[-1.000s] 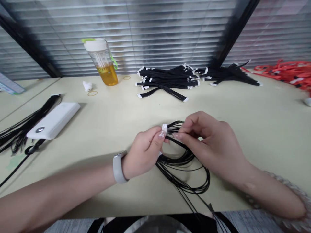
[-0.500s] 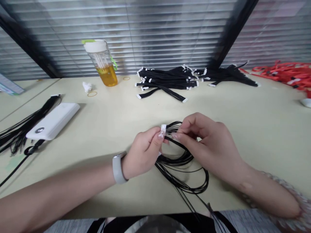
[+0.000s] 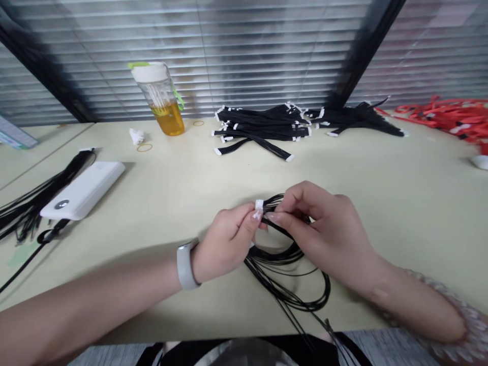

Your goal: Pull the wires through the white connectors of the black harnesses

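My left hand [image 3: 232, 239] pinches a small white connector [image 3: 259, 204] between thumb and fingers. Thin black wires [image 3: 272, 202] run from the connector toward my right hand [image 3: 324, 223]. The thumb and index finger of that hand are pressed together on a wire close to the connector. Its tip is hidden by the fingers. Below both hands, a looped bundle of black wires [image 3: 305, 300] hangs over the table, with loose ends reaching past the front edge.
Black cables with white connectors [image 3: 263, 124] lie piled at the back, red cables [image 3: 450, 119] at the far right. A bottle of amber liquid [image 3: 170, 119] stands back left. A white power bank [image 3: 84, 190] rests beside black wires [image 3: 57, 178] on the left.
Both hands have shifted only slightly, with the connector a little to the right and lower. My right fingertips are closer to my left thumb. The wire loop hangs slightly lower.
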`<state>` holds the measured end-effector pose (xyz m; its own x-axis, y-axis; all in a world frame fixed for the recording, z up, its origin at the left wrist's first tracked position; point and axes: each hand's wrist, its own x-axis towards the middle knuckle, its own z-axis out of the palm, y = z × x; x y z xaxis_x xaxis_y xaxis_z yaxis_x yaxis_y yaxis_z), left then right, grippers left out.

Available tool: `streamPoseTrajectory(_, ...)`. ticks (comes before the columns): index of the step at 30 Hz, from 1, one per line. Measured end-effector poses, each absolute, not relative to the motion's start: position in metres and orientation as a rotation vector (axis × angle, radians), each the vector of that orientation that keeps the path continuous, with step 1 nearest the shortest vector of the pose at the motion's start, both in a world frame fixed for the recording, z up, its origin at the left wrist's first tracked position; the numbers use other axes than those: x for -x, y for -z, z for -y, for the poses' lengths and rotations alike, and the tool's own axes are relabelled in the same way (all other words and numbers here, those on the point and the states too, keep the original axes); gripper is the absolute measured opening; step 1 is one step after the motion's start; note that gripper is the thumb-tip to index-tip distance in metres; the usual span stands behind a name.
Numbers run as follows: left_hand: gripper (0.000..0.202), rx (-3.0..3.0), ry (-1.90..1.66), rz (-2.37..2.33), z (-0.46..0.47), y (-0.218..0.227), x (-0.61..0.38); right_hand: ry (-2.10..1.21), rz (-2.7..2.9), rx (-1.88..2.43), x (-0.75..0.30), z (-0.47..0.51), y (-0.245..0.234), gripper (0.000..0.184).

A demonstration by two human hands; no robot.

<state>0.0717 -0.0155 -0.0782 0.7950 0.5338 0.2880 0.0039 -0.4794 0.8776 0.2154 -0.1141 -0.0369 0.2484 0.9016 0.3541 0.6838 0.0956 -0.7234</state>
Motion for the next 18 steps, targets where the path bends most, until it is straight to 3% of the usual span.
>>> streamPoseTrajectory(5,0.039,-2.038,-0.648,-0.419,0.014,0.077,-0.072,-0.193,1.583,1.644,-0.22,0.111,0.037,0.01)
streamPoseTrajectory(11,0.041,-1.935,-0.745,-0.659,0.008,0.077,-0.078,-0.008,2.077,1.605,-0.251,0.1,0.035,0.003)
streamPoseTrajectory(16,0.04,-1.831,-0.793,-0.778,0.004,0.073,-0.083,0.212,2.03,1.61,-0.251,0.109,0.029,0.034)
streamPoseTrajectory(18,0.039,-1.784,-0.79,-0.814,0.003,0.071,-0.084,0.074,2.034,1.647,-0.246,0.114,0.024,0.041)
